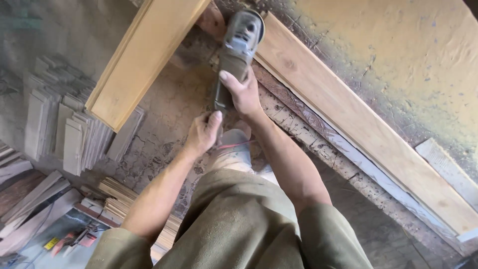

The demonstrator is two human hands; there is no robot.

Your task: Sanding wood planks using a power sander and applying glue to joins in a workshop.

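Now, right hand [244, 92]: clamped on angle grinder [238, 47] body, upper centre.
Left hand [201, 133]: closed on grinder's rear.
Plank [358, 119]: beside grinder head.

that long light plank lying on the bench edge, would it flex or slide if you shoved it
The long plank looks thick and straight, so probably stiff rather than floppy. It lies flat on the dusty bench, so it would likely slide rather than tip. Its length suggests it is fairly heavy and awkward for one hand.
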